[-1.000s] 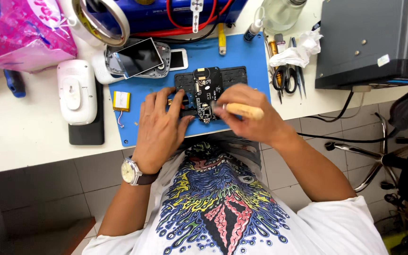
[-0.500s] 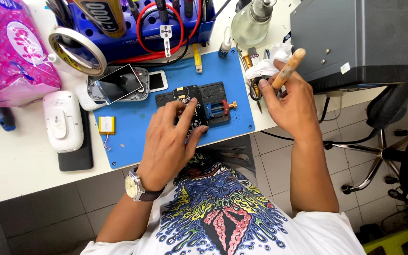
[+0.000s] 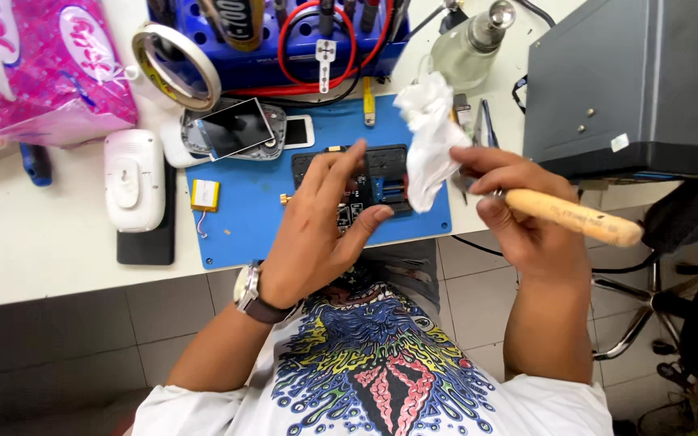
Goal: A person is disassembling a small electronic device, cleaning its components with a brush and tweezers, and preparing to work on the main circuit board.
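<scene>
— Colours on the bench?
— Mat (image 3: 244,218): plain blue. Tissue (image 3: 428,137): white. Tool handle (image 3: 575,216): pale tan wood. Holder (image 3: 381,173) on the mat: black.
— Surroundings?
— Bag (image 3: 58,73): pink with white pattern. Cable (image 3: 325,44): red. Shirt (image 3: 365,363): white, multicoloured swirling print. Box (image 3: 632,81): dark grey.

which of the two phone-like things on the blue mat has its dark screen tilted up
The larger left phone, its dark screen lifted askew off its body; the small white one beside it lies flat.

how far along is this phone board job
Done: the phone lies opened on the blue mat, its board clamped in the black holder. In hand: left hand steadies the board; right hand holds a wooden-handled tool and white tissue. Left: the phone is not reassembled.
</scene>
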